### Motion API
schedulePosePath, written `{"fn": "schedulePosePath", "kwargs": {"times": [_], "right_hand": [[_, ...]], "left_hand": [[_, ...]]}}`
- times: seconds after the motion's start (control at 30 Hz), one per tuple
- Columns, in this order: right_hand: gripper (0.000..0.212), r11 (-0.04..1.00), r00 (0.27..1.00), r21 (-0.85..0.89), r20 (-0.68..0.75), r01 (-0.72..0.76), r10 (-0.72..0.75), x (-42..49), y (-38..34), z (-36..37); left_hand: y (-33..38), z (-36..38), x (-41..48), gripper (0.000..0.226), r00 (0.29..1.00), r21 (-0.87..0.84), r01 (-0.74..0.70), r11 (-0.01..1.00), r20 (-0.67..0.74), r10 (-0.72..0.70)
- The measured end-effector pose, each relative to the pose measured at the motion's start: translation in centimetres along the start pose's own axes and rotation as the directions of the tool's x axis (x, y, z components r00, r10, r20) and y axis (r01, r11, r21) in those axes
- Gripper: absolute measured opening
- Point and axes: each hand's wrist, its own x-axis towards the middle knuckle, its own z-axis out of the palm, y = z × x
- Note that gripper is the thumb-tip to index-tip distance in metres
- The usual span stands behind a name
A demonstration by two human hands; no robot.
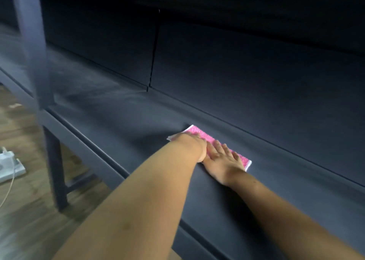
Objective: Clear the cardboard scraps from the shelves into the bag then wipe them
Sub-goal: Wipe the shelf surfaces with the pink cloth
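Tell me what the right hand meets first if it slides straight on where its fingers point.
Probably the dark back panel: the right hand lies flat on the pink cloth, fingers aimed at it, with only cloth and bare shelf between. Depth is unclear.

A brown wooden floor [29, 230] is shown at the lower left, blurred. A white boxy object [11, 169] is set on it at the left edge, and what it is cannot be told. A thin pale cord [8, 188] is draped across the object and trails down over the boards.
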Motion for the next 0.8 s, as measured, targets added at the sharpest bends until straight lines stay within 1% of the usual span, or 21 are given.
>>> {"fn": "schedulePosePath", "kwargs": {"times": [0.33,0.5,0.6,0.67,0.73,0.8], "right_hand": [[0.057,1.0,1.0,0.005,-0.009,0.007,-0.007,1.2,0.9,0.0],[0.056,1.0,1.0,-0.002,0.004,0.0,0.0,0.8,0.1,-0.2],[0.056,0.999,0.999,-0.006,0.019,0.04,-0.04,0.5,-2.7,0.2],[0.056,0.996,0.996,-0.014,0.025,0.083,-0.083,0.4,-5.4,0.6],[0.056,0.991,0.991,-0.021,0.037,0.13,-0.129,0.3,-8.6,1.1],[0.057,0.984,0.982,-0.009,0.053,0.18,-0.179,0.3,-11.9,1.5]], "left_hand": [[-0.1,0.3,1.5,0.06,1.0,-0.053,-0.016,0.998,-0.024,0.015],[-1.1,0.3,0.0,0.063,0.999,-0.016,-0.041,0.999,-0.023,0.041],[-3.6,0.2,-1.5,0.06,0.999,-0.01,-0.033,0.999,-0.017,0.032],[-5.8,0.0,-2.8,0.056,0.999,-0.041,-0.031,0.999,-0.015,0.03],[-8.3,-0.2,-4.1,0.041,1.0,-0.077,-0.019,0.997,-0.007,0.019],[-11.1,0.0,-5.2,0.03,1.0,-0.043,0.018,0.999,-0.006,-0.019]]}}
